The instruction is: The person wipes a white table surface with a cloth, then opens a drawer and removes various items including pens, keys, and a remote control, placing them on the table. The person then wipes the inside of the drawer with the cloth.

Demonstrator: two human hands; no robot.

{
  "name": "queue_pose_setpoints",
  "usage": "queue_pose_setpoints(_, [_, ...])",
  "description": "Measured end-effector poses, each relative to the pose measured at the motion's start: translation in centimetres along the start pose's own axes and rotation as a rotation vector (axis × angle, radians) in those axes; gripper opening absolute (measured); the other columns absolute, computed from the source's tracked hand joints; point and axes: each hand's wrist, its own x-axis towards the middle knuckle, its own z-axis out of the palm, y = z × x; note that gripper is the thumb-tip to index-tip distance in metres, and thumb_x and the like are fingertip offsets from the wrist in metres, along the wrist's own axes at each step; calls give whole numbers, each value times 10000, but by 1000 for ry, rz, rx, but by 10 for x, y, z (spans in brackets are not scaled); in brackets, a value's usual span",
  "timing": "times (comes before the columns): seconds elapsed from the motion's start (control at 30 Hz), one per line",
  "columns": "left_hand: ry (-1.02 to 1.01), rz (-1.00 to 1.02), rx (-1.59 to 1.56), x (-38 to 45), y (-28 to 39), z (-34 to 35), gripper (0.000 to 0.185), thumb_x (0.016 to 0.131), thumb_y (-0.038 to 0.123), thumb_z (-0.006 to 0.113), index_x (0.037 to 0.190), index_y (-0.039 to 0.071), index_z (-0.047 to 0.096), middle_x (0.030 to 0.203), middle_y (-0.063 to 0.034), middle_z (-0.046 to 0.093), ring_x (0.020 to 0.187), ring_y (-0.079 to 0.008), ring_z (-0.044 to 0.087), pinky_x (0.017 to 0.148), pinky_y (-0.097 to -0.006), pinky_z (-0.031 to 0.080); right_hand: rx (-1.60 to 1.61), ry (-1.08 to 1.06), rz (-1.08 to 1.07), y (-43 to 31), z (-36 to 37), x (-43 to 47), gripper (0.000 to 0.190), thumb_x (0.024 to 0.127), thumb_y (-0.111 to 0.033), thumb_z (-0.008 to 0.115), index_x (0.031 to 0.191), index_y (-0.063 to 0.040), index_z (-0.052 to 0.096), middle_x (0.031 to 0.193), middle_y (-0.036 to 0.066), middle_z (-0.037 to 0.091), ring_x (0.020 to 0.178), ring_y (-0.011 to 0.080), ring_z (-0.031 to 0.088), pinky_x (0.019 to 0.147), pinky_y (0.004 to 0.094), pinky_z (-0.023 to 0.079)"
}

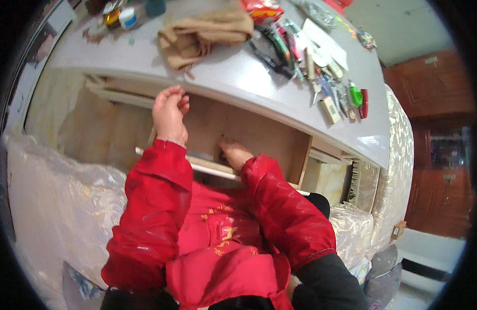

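An open drawer (pixel 261 135) juts out from beneath the table's front edge. My right hand (pixel 234 154) is down inside it near its front panel, fingers curled towards the bottom; whether they grip anything cannot be told. My left hand (pixel 170 114) is raised over the drawer's left end, close to the table edge, with fingers loosely bent and no object visible in them. A folded brown cloth (pixel 207 35) lies on the tabletop beyond my left hand. Both forearms wear red sleeve covers.
The grey table (pixel 238 83) bears a heap of pens and tools, a green bottle (pixel 355 95), a small box with a barcode (pixel 330 110), a red item (pixel 363 104), a red packet (pixel 263 11) and a white jar (pixel 127 18). Patterned cloth-covered seats (pixel 60 217) stand on both sides.
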Motion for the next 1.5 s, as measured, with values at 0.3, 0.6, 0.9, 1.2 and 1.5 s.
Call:
queue_pose_setpoints(0.3, [-27, -32, 66, -16, -8, 8, 162, 870, -1, 501, 996, 62, 581, 938, -37, 625, 734, -102, 578, 622, -230, 481, 59, -35, -146, 23, 1, -10, 280, 790, -69, 609, 1069, -49, 634, 1203, 229, 555, 1103, 418, 547, 921, 441, 464])
queue_pose_setpoints(0.6, [-64, -44, 85, -20, -16, 13, 170, 861, -8, 517, 994, 69, 589, 937, -34, 635, 727, -105, 587, 626, -233, 488, 80, -101, -204, 34, -8, -28, 290, 878, -133, 482, 1126, -61, 614, 1270, 218, 516, 1177, 401, 501, 982, 427, 432])
queue_pose_setpoints(0.9, [-74, -53, 102, -18, -19, 15, 166, 865, -17, 507, 986, 64, 588, 938, -42, 636, 710, -95, 586, 600, -217, 488, -7, -171, -123, 17, -7, -12, 259, 874, -93, 480, 1089, -71, 622, 1111, 209, 598, 1078, 377, 573, 911, 421, 474])
queue_pose_setpoints(1.2, [-78, -51, 85, -19, -15, 11, 167, 864, 7, 532, 1007, 79, 579, 954, -41, 635, 748, -117, 588, 653, -253, 489, 604, 316, -315, -20, -110, -73, 134, 820, -13, 660, 946, -37, 618, 886, 82, 560, 848, 209, 580, 731, 309, 475])
queue_pose_setpoints(1.5, [-75, -60, 27, -22, -13, 20, 160, 866, -7, 521, 983, 78, 589, 913, -27, 645, 719, -88, 588, 616, -215, 480, 270, 976, 52, 20, -237, -49, 247, 808, -16, 685, 1040, -30, 601, 932, 99, 585, 805, 210, 567, 726, 312, 480])
